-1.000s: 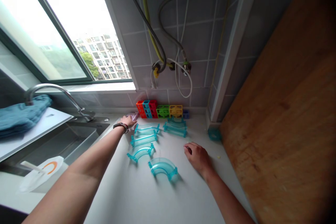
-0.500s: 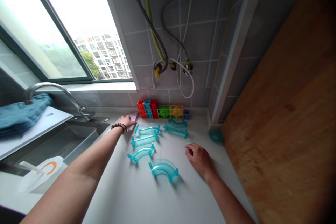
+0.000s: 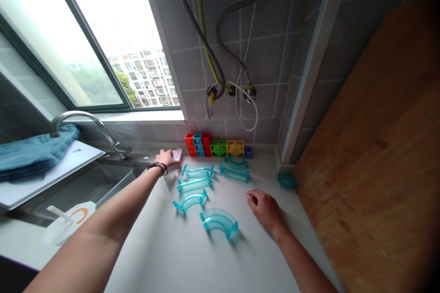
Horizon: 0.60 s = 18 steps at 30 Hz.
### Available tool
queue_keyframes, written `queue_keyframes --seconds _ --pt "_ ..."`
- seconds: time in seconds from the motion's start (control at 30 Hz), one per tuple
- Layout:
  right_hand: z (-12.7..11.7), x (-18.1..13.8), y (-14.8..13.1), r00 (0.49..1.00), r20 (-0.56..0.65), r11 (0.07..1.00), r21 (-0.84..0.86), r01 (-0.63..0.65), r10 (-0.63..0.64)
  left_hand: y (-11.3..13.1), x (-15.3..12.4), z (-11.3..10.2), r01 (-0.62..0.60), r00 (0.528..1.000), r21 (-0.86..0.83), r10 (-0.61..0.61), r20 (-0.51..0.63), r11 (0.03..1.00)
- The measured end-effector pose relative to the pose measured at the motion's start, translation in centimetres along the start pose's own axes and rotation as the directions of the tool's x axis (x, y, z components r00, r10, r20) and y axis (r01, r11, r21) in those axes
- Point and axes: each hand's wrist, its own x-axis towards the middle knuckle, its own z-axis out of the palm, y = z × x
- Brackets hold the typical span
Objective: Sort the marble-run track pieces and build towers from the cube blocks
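At the back of the white counter, my left hand [image 3: 165,158], with a dark watch on the wrist, is closed on the edge of a small flat pink packet [image 3: 177,154]. My right hand [image 3: 265,209] rests on the counter at the right, fingers curled in; whatever they hold, if anything, is hidden. Between the hands lie several translucent turquoise track pieces: a wavy one [image 3: 198,170], a straight one [image 3: 194,185], a small curve [image 3: 190,199] and a wide curve [image 3: 219,221]. More turquoise pieces [image 3: 234,173] lie at the back, nearer my right hand.
Red and blue [image 3: 197,145], green [image 3: 219,148] and yellow blocks [image 3: 235,148] line the back wall. A turquoise ring-like piece [image 3: 286,180] sits by the wooden board [image 3: 371,155] on the right. To the left are a sink [image 3: 113,183], a faucet [image 3: 121,150] and a white lid [image 3: 70,222].
The whole view has shifted slightly, so things appear a little farther right. My left fingers have drawn in, and more of the pink packet shows. My right hand stays nearly in place.
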Motion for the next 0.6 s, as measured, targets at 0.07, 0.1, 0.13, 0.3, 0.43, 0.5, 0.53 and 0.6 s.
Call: queue_keyframes --seconds 0.07,0.1,0.13,0.3,0.43,0.5,0.53,0.6 --pt "0.0 0.0 0.1 1.000 -0.004 1.000 0.007 0.007 -0.007 0.6 -1.3 -0.8 -0.022 0.996 0.002 0.023 -0.087 1.000" --pt "0.1 0.0 0.1 1.000 -0.007 1.000 0.011 0.010 -0.010 1.0 -2.0 -1.3 -0.041 0.990 0.001 0.041 -0.135 0.999" --pt "0.1 0.0 0.1 1.000 -0.009 1.000 0.016 0.012 -0.012 1.4 -2.6 -1.9 -0.064 0.981 -0.001 0.063 -0.184 0.998" --pt "0.0 -0.2 0.0 0.999 -0.027 0.999 0.049 0.020 -0.018 3.5 -5.7 -5.2 -0.232 0.895 -0.016 0.207 -0.394 0.973" --pt "-0.1 -0.3 0.0 0.999 -0.045 0.997 0.076 0.019 -0.016 3.8 -7.8 -6.9 -0.396 0.807 -0.034 0.331 -0.489 0.917" --pt "-0.2 -0.3 -0.1 0.999 -0.046 0.996 0.082 0.016 -0.012 3.3 -8.5 -6.9 -0.435 0.790 -0.068 0.344 -0.507 0.898" --pt "-0.2 -0.3 -0.1 0.999 -0.046 0.996 0.084 0.014 -0.011 2.9 -8.7 -6.6 -0.436 0.791 -0.094 0.331 -0.514 0.895" --pt "-0.2 -0.3 -0.1 0.999 -0.044 0.996 0.083 0.011 -0.007 1.9 -8.9 -5.7 -0.395 0.810 -0.161 0.261 -0.525 0.904"
